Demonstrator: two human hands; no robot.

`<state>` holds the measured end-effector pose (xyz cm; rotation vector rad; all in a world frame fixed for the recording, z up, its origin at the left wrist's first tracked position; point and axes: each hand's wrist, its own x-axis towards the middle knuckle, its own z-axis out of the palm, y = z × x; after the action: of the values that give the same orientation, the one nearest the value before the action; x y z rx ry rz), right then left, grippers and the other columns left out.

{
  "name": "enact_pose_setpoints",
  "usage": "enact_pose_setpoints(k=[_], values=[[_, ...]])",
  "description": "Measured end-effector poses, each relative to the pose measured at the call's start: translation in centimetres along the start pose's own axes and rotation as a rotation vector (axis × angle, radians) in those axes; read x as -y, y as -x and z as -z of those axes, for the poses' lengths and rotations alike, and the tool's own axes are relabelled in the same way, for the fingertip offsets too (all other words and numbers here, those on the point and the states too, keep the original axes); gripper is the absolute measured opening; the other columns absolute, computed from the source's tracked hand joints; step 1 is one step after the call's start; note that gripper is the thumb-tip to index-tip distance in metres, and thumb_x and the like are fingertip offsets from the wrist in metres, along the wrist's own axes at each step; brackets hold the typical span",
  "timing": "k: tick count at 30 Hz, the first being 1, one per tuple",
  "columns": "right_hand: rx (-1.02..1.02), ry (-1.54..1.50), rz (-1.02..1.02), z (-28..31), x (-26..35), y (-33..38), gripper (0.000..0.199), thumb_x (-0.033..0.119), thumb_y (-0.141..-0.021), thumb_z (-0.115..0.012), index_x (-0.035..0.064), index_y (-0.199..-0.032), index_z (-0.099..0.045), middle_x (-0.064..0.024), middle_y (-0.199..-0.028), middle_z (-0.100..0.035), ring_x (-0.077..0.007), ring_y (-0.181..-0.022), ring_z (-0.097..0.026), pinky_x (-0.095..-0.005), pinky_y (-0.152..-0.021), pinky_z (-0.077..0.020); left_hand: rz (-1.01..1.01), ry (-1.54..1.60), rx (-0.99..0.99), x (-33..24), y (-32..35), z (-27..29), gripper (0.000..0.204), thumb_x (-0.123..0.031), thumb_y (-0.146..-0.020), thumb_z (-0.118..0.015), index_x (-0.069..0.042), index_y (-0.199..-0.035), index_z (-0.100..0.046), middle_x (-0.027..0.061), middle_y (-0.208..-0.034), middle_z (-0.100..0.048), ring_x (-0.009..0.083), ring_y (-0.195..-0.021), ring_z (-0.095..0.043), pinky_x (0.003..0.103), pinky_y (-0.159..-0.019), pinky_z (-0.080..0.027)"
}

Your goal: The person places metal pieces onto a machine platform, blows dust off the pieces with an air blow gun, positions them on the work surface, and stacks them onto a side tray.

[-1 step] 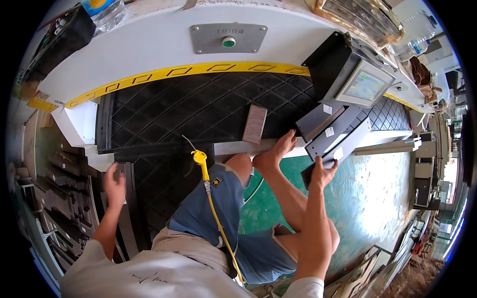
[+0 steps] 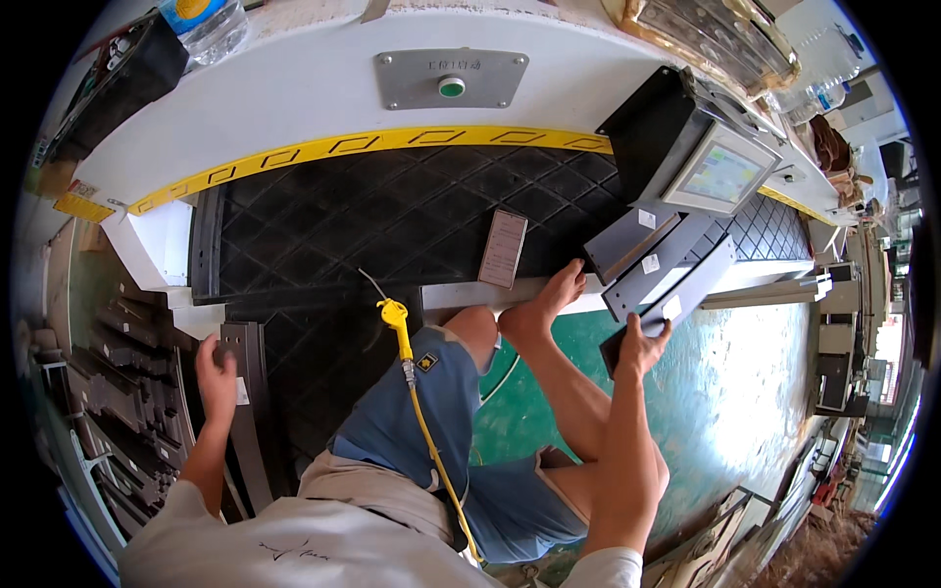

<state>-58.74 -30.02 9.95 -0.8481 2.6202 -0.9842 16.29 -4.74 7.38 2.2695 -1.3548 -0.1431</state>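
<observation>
Glossy green floor (image 2: 706,441), bright glare (image 2: 755,358), long white panel (image 2: 294,98)

The person's right hand (image 2: 642,348) grips the near end of a long grey panel (image 2: 696,284) that bears a white label, holding it at a slant above the green floor (image 2: 686,421). Just beyond it, two more dark panels (image 2: 627,233) lie near a tilted screen (image 2: 720,174). The left hand (image 2: 216,377) is beside another grey panel (image 2: 253,412); whether it touches is hard to tell. A yellow air gun (image 2: 394,316) points toward the black mat (image 2: 392,216), where a pinkish card (image 2: 503,250) lies.
</observation>
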Motion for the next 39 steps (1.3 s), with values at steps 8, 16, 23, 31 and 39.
enact_pose_setpoints(k=[8, 16, 23, 31, 39], values=[[0.061, 0.169, -0.081, -2.6, 0.4, -4.5, 0.107, 0.049, -0.073, -0.085, 0.0187, -0.167, -0.041, -0.0284, -0.149, -0.057, -0.0436, -0.138, -0.058, -0.0491, -0.116, -0.0475, 0.385, -0.193, 0.235, 6.0, 13.5, 2.8, 0.080, -0.035, -0.100, -0.077, 0.000, -0.162, -0.039, 0.0237, -0.163, -0.043, 0.0423, -0.151, -0.042, 0.050, -0.126, -0.034], [0.066, 0.264, 0.110, -8.4, 0.5, -8.7, 0.101, 0.049, -0.076, -0.087, 0.0140, -0.163, -0.049, -0.0312, -0.135, -0.070, -0.0482, -0.125, -0.067, -0.0528, -0.106, -0.0524, 0.388, -0.093, 0.295, 3.8, 16.4, 3.5, 0.113, -0.033, -0.083, -0.089, -0.002, -0.170, -0.025, 0.0256, -0.164, -0.040, 0.0431, -0.152, -0.039, 0.047, -0.127, -0.033], [0.109, 0.371, 0.095, -8.8, -2.0, -16.1, 0.119, 0.069, -0.076, -0.086, 0.0108, -0.168, -0.039, -0.0252, -0.152, -0.062, -0.0433, -0.138, -0.061, -0.0490, -0.115, -0.0485, 0.460, -0.124, 0.340, 0.5, 17.2, 4.5, 0.114, -0.015, -0.074, -0.089, -0.006, -0.169, -0.027, 0.0256, -0.158, -0.045, 0.0461, -0.147, -0.043, 0.051, -0.125, -0.036], [0.255, 0.162, 0.558, -12.2, 0.6, -5.9, 0.051, 0.028, -0.103, -0.068, 0.0045, -0.147, -0.061, -0.0203, -0.130, -0.071, -0.0386, -0.112, -0.071, -0.0466, -0.098, -0.0570, 0.414, -0.260, 0.262, -3.7, 15.1, 3.7, 0.103, -0.014, -0.075, -0.089, -0.006, -0.163, -0.038, 0.0236, -0.149, -0.050, 0.0441, -0.140, -0.047, 0.051, -0.120, -0.039], [1.219, 0.442, 0.906, -8.7, 15.6, 26.4, 0.069, 0.051, -0.089, -0.083, 0.0044, -0.138, -0.072, -0.0186, -0.102, -0.081, -0.0338, -0.102, -0.078, -0.0412, -0.100, -0.0574, 0.306, 0.015, 0.125, -9.4, 6.6, -3.5, 0.097, -0.026, -0.076, -0.093, -0.004, -0.158, -0.045, 0.0253, -0.146, -0.055, 0.0435, -0.139, -0.050, 0.052, -0.118, -0.041]])
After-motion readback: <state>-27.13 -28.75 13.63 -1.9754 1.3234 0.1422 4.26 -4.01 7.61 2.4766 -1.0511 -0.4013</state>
